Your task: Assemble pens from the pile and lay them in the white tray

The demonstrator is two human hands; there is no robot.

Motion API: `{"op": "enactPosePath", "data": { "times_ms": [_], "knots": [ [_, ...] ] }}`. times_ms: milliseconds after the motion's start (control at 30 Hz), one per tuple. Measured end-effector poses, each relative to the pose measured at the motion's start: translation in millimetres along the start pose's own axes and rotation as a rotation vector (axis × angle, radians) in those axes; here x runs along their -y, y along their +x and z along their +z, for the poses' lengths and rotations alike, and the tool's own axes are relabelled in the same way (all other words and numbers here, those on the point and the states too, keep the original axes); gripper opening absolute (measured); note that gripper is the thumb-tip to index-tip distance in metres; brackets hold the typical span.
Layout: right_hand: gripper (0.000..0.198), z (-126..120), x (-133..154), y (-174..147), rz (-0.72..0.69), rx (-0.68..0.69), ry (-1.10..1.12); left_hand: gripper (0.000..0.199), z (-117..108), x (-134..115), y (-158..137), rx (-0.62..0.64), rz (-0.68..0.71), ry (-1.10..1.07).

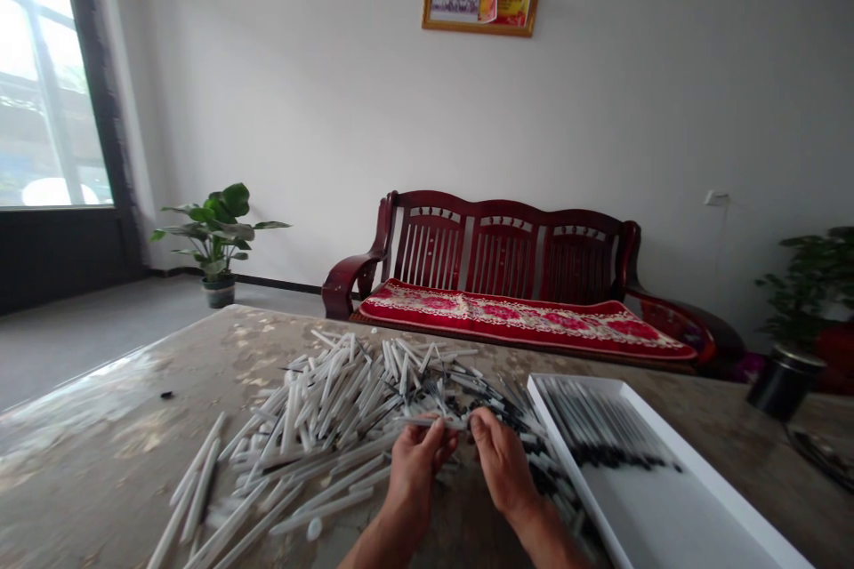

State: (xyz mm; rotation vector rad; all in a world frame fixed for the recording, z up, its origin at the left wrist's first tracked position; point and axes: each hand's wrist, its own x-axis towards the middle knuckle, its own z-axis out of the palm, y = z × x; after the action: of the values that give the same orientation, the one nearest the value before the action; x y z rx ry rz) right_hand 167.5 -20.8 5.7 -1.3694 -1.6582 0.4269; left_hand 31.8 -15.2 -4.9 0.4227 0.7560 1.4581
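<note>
My left hand [414, 471] pinches a slim grey-white pen [419, 421] between thumb and fingers, the barrel lying roughly level. At the pen's right end, my right hand [502, 464] is closed; its fingertips hide whatever small piece they grip there. Just beyond and left of my hands spreads a loose pile of white pen barrels or caps [326, 400]. Dark slender pen parts [490, 398] lie behind my right hand. To the right, a shallow white tray [707, 480] holds a row of clear pens with black ends [600, 418], side by side in its far part.
Everything lies on a brown patterned table [100, 480]. A small black piece [166, 395] sits at left. Behind stands a red wooden bench [503, 253] with a floral cushion. A black canister [785, 382] and a cable [817, 458] are at far right.
</note>
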Motion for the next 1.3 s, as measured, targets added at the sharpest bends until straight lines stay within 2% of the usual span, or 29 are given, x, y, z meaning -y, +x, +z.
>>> {"op": "enactPosePath", "data": {
  "times_ms": [100, 267, 433, 600, 767, 900, 1100, 1300],
  "knots": [
    [0.037, 1, 0, 0, -0.040, -0.012, -0.023, 0.033, 0, 0, -1, 0.001, -0.007, 0.003],
    [0.050, 2, -1, 1, 0.032, 0.001, -0.041, 0.036, 0, 1, 0, -0.005, -0.015, 0.006],
    [0.039, 2, 0, 1, -0.010, 0.013, -0.024, 0.039, -1, 0, 2, -0.005, -0.007, -0.004],
    [0.051, 3, -2, 1, 0.059, 0.000, -0.032, 0.044, 1, 0, -1, 0.006, -0.008, 0.018],
    [0.044, 3, -2, 0, -0.037, 0.006, -0.073, 0.047, 3, -1, -2, 0.020, -0.012, 0.015],
    [0.053, 4, -3, 1, 0.004, -0.003, -0.107, 0.049, 2, 0, -1, 0.022, -0.011, 0.029],
    [0.045, 5, -2, 0, -0.019, 0.029, -0.085, 0.047, 0, 1, 1, 0.020, -0.003, 0.040],
    [0.053, 11, -12, 3, 0.061, 0.012, 0.022, 0.051, 0, 5, 2, 0.040, 0.000, 0.095]
  ]
}}
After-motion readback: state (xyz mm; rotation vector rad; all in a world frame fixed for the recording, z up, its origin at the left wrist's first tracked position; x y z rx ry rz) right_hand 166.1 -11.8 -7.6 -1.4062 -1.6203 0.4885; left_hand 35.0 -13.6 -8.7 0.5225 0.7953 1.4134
